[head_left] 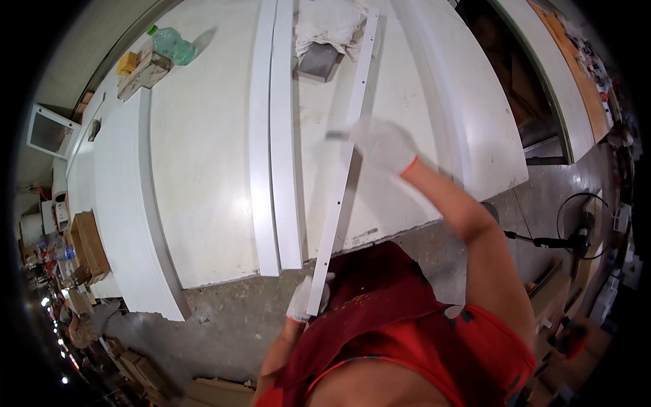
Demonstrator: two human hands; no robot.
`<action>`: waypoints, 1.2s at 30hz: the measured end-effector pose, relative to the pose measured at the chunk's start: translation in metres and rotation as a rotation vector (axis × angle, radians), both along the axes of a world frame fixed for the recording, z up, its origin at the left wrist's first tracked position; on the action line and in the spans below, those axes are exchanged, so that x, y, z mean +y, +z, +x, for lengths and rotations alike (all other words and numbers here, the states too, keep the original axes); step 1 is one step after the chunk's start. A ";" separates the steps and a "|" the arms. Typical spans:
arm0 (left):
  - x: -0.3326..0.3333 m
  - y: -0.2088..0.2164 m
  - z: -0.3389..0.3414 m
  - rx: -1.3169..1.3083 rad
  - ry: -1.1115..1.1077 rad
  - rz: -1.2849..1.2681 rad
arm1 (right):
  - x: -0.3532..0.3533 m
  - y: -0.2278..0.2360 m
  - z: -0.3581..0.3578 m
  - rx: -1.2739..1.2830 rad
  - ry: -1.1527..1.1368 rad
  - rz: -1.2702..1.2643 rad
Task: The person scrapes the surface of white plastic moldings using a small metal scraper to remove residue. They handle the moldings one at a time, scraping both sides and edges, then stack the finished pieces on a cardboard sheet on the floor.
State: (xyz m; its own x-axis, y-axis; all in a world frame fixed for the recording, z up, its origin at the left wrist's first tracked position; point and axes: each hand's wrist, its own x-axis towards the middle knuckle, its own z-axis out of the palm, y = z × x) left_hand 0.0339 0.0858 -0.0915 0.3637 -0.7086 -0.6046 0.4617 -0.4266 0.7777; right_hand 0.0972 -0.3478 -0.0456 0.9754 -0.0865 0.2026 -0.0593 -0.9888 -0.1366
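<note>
A long, narrow white strip point(339, 202) with several small dark holes slants across the white work table and reaches past its near edge. My left hand point(308, 300), in a white glove, is closed around the strip's near end, close to my dark red apron. Over the strip's middle is my right hand point(385, 146), in a white glove with an orange cuff and smeared by motion. At its fingertips a small grey piece point(336, 136) shows, too blurred to name. The fingers look closed on it.
Two long white boards point(274, 169) lie left of the strip, and a wider white panel point(139, 217) farther left. A grey block point(319, 62) sits by a white cloth point(329, 24) at the back. A green bottle point(173, 46) stands far left. Right of the table is a black-handled tool point(556, 242).
</note>
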 end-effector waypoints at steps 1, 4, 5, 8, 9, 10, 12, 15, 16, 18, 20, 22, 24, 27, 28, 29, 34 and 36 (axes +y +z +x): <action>0.005 -0.009 -0.001 -0.077 -0.048 0.045 | -0.043 -0.030 0.017 -0.113 -0.121 0.000; -0.004 0.004 0.002 -0.389 -0.212 0.166 | -0.163 -0.034 0.070 -0.143 -0.201 -0.243; -0.012 0.015 0.006 -0.516 -0.266 0.187 | -0.192 -0.029 0.085 -0.201 -0.245 -0.262; -0.005 0.007 0.000 -0.661 -0.288 0.162 | -0.245 0.016 0.132 -0.049 -0.530 -0.223; -0.006 0.008 0.003 -0.720 -0.348 0.164 | -0.272 0.010 0.141 -0.235 -0.635 0.017; -0.005 0.006 0.003 -0.778 -0.393 0.169 | -0.284 0.013 0.154 -0.193 -0.676 0.071; -0.010 0.011 0.002 -0.753 -0.358 0.174 | -0.299 0.029 0.171 -0.097 -0.763 0.176; -0.013 0.021 0.002 -0.734 -0.335 0.203 | -0.289 0.014 0.171 -0.485 -0.488 0.211; -0.013 0.021 0.001 -0.741 -0.347 0.206 | -0.292 0.003 0.175 -0.489 -0.491 0.178; -0.019 0.024 0.005 -0.778 -0.389 0.231 | -0.299 -0.007 0.181 -0.512 -0.507 0.107; -0.023 0.030 0.008 -0.747 -0.405 0.251 | -0.295 0.001 0.183 -0.219 -0.549 0.112; -0.028 0.037 0.012 -0.675 -0.406 0.232 | -0.283 -0.007 0.171 -0.087 -0.463 -0.094; -0.029 0.037 0.009 -0.674 -0.392 0.258 | -0.241 -0.010 0.146 -0.117 -0.243 -0.302; -0.028 0.033 0.012 -0.678 -0.450 0.251 | -0.175 -0.020 0.081 -0.207 0.056 -0.145; -0.024 0.030 0.010 -0.668 -0.472 0.239 | -0.171 -0.020 0.081 -0.231 0.050 -0.139; -0.025 0.031 0.010 -0.640 -0.448 0.263 | -0.171 -0.019 0.082 -0.258 0.030 -0.132; -0.024 0.035 0.011 -0.582 -0.449 0.393 | -0.270 0.003 0.161 0.018 -0.386 -0.437; -0.014 0.029 0.011 -0.617 -0.505 0.334 | -0.318 -0.007 0.173 -0.259 -0.453 -0.242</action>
State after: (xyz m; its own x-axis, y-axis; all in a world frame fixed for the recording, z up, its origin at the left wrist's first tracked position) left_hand 0.0453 0.0714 -0.0626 0.3853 -0.6943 -0.6078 -0.3084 -0.7177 0.6244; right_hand 0.2699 -0.6653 -0.0530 0.7677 -0.4061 0.4957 -0.4794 -0.8773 0.0238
